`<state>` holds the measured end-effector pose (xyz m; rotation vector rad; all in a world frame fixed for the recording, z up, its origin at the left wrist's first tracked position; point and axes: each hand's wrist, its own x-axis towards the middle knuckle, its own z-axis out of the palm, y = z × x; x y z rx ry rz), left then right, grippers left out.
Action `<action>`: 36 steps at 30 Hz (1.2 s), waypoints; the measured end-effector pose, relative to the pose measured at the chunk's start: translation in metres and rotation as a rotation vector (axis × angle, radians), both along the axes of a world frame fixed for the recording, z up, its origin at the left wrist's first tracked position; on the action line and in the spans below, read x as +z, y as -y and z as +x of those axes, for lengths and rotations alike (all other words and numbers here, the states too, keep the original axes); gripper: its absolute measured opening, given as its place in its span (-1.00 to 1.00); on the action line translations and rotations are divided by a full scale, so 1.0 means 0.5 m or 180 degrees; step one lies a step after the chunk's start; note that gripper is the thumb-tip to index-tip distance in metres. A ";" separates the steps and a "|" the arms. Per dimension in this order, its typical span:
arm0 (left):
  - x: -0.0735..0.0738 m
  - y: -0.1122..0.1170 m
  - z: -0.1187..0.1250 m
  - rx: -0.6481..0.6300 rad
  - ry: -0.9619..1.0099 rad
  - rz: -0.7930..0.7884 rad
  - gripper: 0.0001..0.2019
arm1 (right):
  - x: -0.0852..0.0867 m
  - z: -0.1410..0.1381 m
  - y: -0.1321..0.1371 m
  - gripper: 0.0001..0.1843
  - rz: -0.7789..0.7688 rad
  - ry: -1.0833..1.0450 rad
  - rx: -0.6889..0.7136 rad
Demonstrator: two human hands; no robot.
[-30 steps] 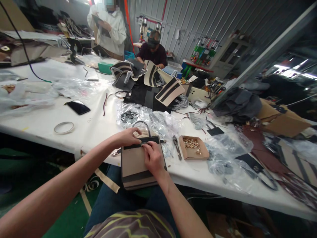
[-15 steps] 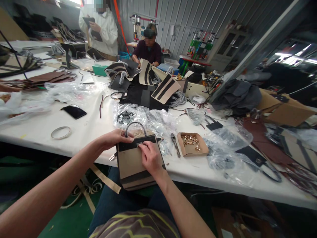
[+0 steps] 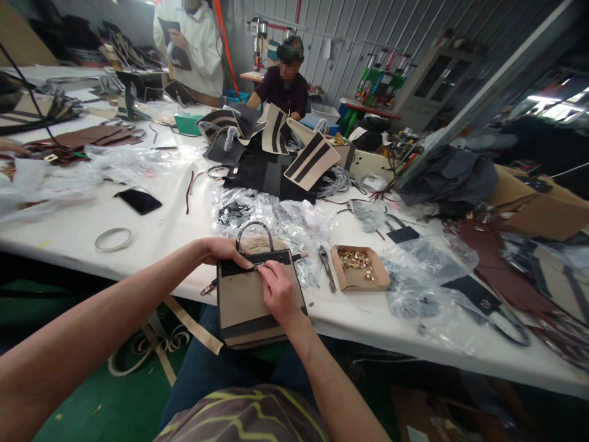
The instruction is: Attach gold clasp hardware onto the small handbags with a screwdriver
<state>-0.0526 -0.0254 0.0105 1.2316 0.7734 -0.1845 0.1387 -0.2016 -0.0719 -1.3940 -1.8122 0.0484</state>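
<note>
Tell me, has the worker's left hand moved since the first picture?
Yes, slightly left in the view: judged against the cardboard tray, the left hand is now farther away, beside the bag.

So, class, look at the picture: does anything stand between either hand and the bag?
Nothing visible does. The left hand touches the bag at its top; the right hand touches its front. The pliers and box lie right of it, clear of both.
</note>
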 end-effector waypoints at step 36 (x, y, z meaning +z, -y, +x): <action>-0.068 -0.029 0.030 -0.0001 -0.0149 0.0527 -0.54 | -0.036 -0.021 -0.014 -0.63 0.0565 0.0311 -0.0534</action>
